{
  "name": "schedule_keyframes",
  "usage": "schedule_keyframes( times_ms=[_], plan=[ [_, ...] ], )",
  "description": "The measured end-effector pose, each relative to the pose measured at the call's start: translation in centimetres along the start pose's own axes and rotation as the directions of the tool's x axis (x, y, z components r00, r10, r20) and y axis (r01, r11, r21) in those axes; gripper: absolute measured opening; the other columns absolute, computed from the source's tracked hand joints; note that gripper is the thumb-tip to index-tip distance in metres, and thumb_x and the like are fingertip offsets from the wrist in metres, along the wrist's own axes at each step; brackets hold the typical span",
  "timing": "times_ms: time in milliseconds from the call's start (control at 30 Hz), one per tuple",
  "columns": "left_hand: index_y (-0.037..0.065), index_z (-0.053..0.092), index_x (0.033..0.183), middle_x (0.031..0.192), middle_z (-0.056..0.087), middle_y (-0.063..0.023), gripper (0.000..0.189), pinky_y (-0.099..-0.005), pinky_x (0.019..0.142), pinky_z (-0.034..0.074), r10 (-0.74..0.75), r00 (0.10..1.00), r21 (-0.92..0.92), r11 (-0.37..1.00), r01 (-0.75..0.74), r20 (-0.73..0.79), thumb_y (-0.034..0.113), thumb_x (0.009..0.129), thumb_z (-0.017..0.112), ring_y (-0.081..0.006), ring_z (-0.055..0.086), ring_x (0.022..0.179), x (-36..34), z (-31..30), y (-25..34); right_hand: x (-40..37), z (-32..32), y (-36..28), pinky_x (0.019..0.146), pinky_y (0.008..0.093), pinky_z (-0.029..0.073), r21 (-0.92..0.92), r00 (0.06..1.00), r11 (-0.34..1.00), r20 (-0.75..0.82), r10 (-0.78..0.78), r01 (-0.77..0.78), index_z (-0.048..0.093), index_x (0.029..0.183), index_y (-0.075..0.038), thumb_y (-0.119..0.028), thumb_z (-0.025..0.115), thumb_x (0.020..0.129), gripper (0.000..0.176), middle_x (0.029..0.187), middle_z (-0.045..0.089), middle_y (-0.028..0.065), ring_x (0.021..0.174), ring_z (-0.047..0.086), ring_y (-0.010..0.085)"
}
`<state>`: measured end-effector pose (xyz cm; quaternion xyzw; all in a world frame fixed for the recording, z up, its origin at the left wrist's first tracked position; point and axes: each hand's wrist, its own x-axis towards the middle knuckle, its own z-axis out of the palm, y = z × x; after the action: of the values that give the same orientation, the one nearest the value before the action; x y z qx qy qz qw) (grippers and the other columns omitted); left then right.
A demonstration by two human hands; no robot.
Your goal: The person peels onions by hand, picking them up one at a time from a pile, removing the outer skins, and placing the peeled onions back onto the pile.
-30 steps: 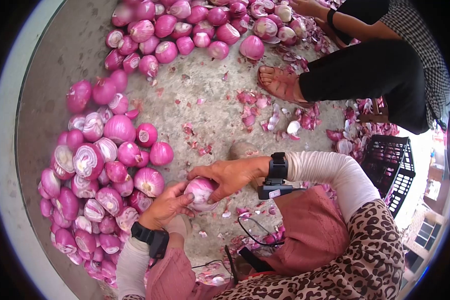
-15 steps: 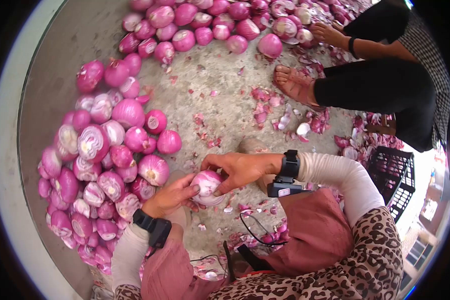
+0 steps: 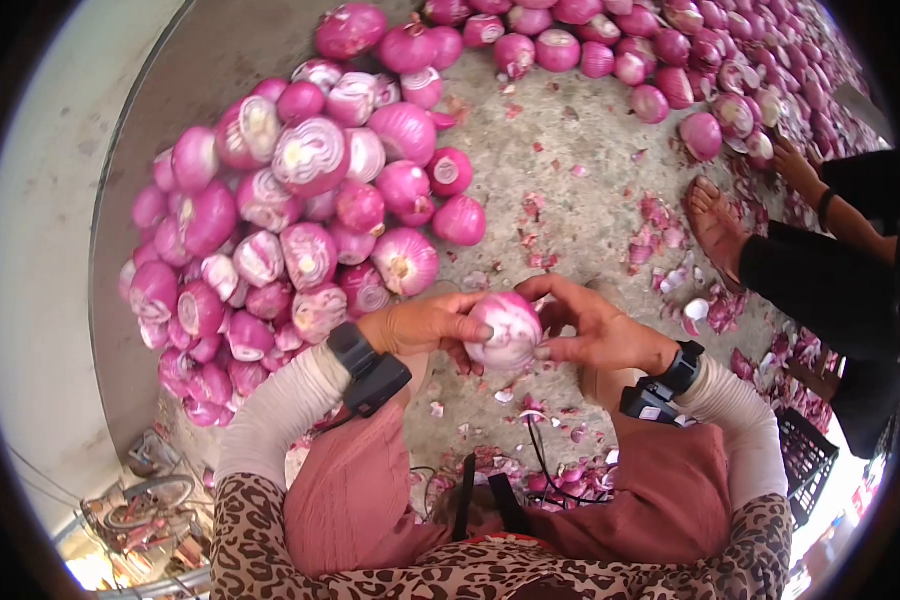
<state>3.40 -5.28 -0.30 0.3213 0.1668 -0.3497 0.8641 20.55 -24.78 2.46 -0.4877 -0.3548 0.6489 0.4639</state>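
A round, pink-and-white onion [image 3: 505, 335] is pinched by the thumb and fingers of the left hand [image 3: 425, 325] and of the right hand [image 3: 612, 337] above the grey concrete floor [image 3: 592, 218], near a heap of glossy magenta onions [image 3: 308, 250].

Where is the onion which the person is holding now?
The onion is near the centre of the head view, between the left hand and the right hand, to the right of an onion pile.
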Motion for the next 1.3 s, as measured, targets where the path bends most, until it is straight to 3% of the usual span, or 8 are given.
schedule_keyframes(
  times_ms=[400,500,667,800,867,1000,1133,1300],
  plan=[
    [0.001,0.031,0.138,0.122,0.054,-0.0130,0.066,-0.0354,0.081,0.054,0.225,0.862,-0.071,0.955,-0.287,-0.454,0.018,0.084,0.064,-0.0230,0.058,0.107,-12.7,-2.5,-3.0,0.1,-1.4,4.3,0.085,0.0298,0.049,0.265,0.989,0.959,-0.077,0.123,-0.098,0.052,0.112,-0.003,0.006,0.054,0.087,0.027,0.104,0.058,0.0037,0.102,0.056,0.0132],
    [0.001,0.034,0.136,0.129,0.050,-0.0141,0.065,-0.0420,0.095,0.046,0.383,0.684,-0.011,0.868,-0.496,-0.621,0.024,0.084,0.064,-0.0265,0.052,0.117,-18.5,-2.6,-6.9,-0.2,-1.7,4.4,0.084,0.0296,0.049,0.171,0.972,0.977,-0.176,0.157,-0.127,0.051,0.112,-0.002,0.005,0.052,0.087,0.026,0.101,0.059,0.0054,0.097,0.058,0.0142],
    [0.005,0.041,0.132,0.123,0.053,-0.0151,0.062,-0.0417,0.084,0.045,0.437,0.356,-0.010,0.620,-0.784,-0.826,0.039,0.084,0.061,-0.0297,0.055,0.106,-27.1,-0.6,-11.6,-0.8,-2.6,5.0,0.084,0.0290,0.050,0.114,0.957,0.976,-0.203,0.206,-0.186,0.052,0.112,-0.003,-0.003,0.058,0.087,0.026,0.102,0.060,0.0057,0.099,0.057,0.0144],
    [0.005,0.046,0.124,0.109,0.058,-0.0163,0.056,-0.0382,0.078,0.046,0.458,0.153,0.113,0.503,-0.857,-0.876,0.045,0.085,0.057,-0.0253,0.055,0.088,-32.3,3.2,-12.8,-1.0,-2.7,6.3,0.082,0.0274,0.051,0.128,0.932,0.973,-0.285,0.223,-0.193,0.054,0.107,-0.002,-0.001,0.056,0.086,0.021,0.100,0.060,0.0041,0.096,0.058,0.0130],
    [0.005,0.051,0.119,0.101,0.060,-0.0163,0.051,-0.0353,0.075,0.046,0.307,-0.085,0.249,0.546,-0.800,-0.948,0.046,0.089,0.053,-0.0231,0.056,0.080,-34.5,3.9,-13.1,-0.8,-2.7,6.3,0.082,0.0280,0.051,0.111,0.933,0.973,-0.279,0.226,-0.202,0.054,0.108,-0.002,-0.002,0.056,0.087,0.021,0.100,0.059,0.0040,0.096,0.058,0.0131],
    [0.003,0.051,0.116,0.101,0.061,-0.0170,0.049,-0.0336,0.075,0.047,0.260,-0.106,0.230,0.515,-0.826,-0.960,0.044,0.090,0.052,-0.0225,0.057,0.082,-34.4,3.5,-13.3,-1.1,-2.9,6.5,0.082,0.0299,0.051,0.041,0.938,0.978,-0.277,0.208,-0.205,0.052,0.108,-0.001,-0.009,0.058,0.088,0.022,0.100,0.057,0.0040,0.096,0.057,0.0135],
    [0.004,0.051,0.117,0.103,0.062,-0.0159,0.051,-0.0353,0.074,0.047,0.300,0.075,0.134,0.618,-0.774,-0.951,0.046,0.089,0.053,-0.0223,0.058,0.083,-31.9,1.2,-12.9,-1.2,-2.9,6.5,0.082,0.0302,0.051,0.033,0.934,0.978,-0.293,0.206,-0.205,0.052,0.109,-0.001,-0.012,0.059,0.088,0.025,0.100,0.057,0.0038,0.097,0.057,0.0135],
    [0.007,0.044,0.124,0.096,0.063,-0.0101,0.049,-0.0321,0.070,0.048,0.185,-0.002,0.142,0.750,-0.646,-0.983,0.035,0.088,0.062,-0.0194,0.061,0.081,-31.2,-1.9,-12.4,-1.2,-3.3,6.0,0.081,0.0294,0.051,-0.004,0.916,0.960,-0.301,0.266,-0.280,0.052,0.110,0.000,-0.006,0.056,0.088,0.023,0.101,0.057,0.0041,0.096,0.057,0.0131]
  ],
)
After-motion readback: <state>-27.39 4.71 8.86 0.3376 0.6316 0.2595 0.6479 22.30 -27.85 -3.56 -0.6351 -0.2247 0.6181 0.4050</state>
